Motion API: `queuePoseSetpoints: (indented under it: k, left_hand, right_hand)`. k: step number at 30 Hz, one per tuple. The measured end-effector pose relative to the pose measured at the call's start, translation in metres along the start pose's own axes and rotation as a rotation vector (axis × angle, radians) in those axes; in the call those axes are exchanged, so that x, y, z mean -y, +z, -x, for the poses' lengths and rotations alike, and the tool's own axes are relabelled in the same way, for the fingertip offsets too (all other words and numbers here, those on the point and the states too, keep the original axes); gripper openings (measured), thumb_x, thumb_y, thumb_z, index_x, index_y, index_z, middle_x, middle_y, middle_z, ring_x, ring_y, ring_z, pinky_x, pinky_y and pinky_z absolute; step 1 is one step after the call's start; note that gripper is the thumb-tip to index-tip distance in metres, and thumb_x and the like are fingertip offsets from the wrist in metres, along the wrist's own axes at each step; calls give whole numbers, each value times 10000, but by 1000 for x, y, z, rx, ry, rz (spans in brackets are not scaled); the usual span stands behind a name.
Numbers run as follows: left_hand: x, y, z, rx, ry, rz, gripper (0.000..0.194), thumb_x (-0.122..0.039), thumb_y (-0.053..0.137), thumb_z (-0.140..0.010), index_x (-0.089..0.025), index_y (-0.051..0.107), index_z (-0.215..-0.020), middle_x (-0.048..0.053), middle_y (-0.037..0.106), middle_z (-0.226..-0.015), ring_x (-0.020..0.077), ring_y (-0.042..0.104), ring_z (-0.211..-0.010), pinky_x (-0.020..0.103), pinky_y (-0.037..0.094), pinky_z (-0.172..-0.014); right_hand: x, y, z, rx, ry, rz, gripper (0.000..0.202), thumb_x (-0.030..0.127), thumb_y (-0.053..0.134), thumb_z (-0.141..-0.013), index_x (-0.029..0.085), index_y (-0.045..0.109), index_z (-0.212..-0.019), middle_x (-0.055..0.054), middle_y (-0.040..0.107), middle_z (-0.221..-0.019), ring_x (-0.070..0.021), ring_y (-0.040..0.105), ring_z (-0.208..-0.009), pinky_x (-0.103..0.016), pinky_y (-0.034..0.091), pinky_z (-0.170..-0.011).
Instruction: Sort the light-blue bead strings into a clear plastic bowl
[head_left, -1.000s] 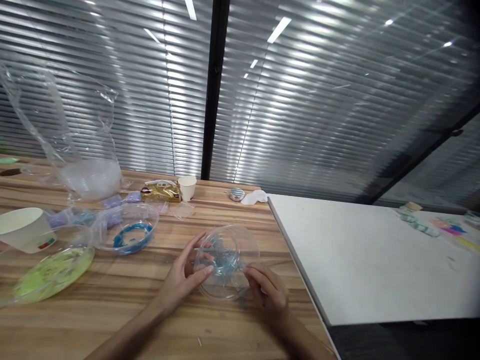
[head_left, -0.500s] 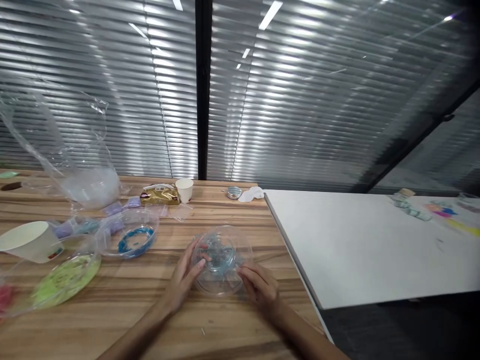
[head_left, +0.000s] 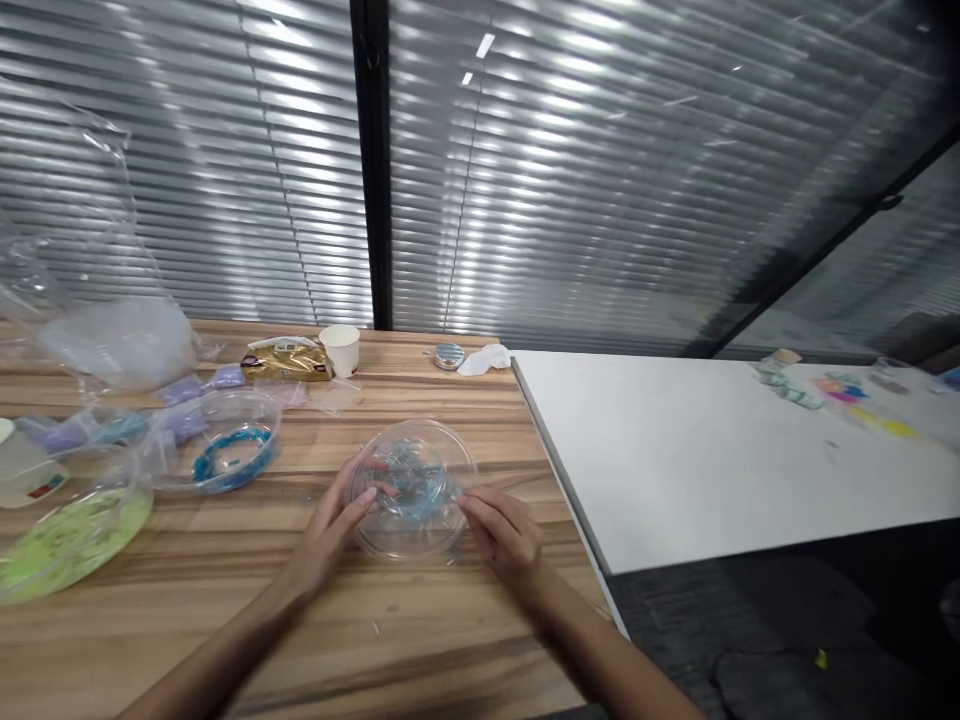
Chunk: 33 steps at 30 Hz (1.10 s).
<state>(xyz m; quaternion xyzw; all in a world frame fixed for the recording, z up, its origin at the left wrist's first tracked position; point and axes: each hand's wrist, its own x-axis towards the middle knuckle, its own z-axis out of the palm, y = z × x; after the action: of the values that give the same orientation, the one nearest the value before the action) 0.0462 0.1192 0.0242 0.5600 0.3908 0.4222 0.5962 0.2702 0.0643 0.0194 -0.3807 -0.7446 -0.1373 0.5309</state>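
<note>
A round clear plastic bowl [head_left: 390,535] stands over the wooden table between my hands, with loose light-blue bits [head_left: 416,485] inside. My left hand [head_left: 341,510] grips it from the left; the thumb lies over the rim and the fingers show through the plastic from behind. At the right rim, my right hand [head_left: 506,530] is closed, thumb and forefinger pinched together. Whatever is between those fingertips is too small to make out. I cannot tell whether the bowl's base touches the table.
Left of the hands stand a clear bowl with a dark-blue ring [head_left: 236,460] and a lime-green one [head_left: 75,540]. Behind are a gold packet [head_left: 286,362], a paper cup [head_left: 340,350], a round tin [head_left: 449,356], and white tissue [head_left: 484,360]. A white table [head_left: 675,450] adjoins on the right.
My view has swung right and slightly down, so everything appears further left and higher. Both hands keep the same hold at the bowl.
</note>
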Motion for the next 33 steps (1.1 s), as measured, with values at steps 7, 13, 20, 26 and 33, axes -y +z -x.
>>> queuePoseSetpoints:
  k: [7, 13, 20, 26, 33]
  left_hand:
    - [2, -4, -4, -14, -17, 33, 589, -495, 616, -826, -223, 496, -1335, 112, 572, -1203, 287, 620, -947, 391, 511, -848]
    - [-3, 0, -2, 17, 27, -42, 609, -440, 639, -817, -206, 457, -1348, 112, 576, -1173, 269, 614, -946, 401, 471, -904]
    - [0, -3, -1, 66, 79, -92, 588, -411, 617, -849, -221, 434, -1375, 117, 559, -1229, 260, 606, -981, 378, 467, -910]
    - [-9, -5, 0, 85, 117, -171, 592, -400, 633, -839, -221, 440, -1369, 119, 577, -1203, 279, 598, -1002, 375, 500, -857]
    - [-5, -4, 0, 108, 121, -180, 594, -420, 590, -866, -196, 388, -1378, 142, 526, -1244, 256, 597, -980, 372, 502, -842]
  right_hand:
    - [-4, 1, -1, 6, 2, 15, 233, 76, 523, -911, 180, 630, -1090, -59, 705, -843, -142, 683, -745, -220, 565, -648]
    - [-8, 3, -2, 10, 28, -11, 249, 65, 542, -889, 191, 642, -1078, -52, 702, -835, -142, 683, -728, -216, 565, -639]
    - [-8, 6, 0, 48, 13, -21, 179, 76, 528, -920, 169, 633, -1032, -66, 700, -830, -140, 672, -732, -223, 551, -626]
    - [-8, 8, 2, 66, -3, -19, 142, 113, 520, -946, 166, 628, -1021, -54, 706, -812, -134, 677, -700, -224, 546, -608]
    - [-6, 7, 2, 56, -22, -12, 135, 101, 530, -938, 161, 627, -1011, -51, 713, -784, -140, 681, -669, -229, 538, -592]
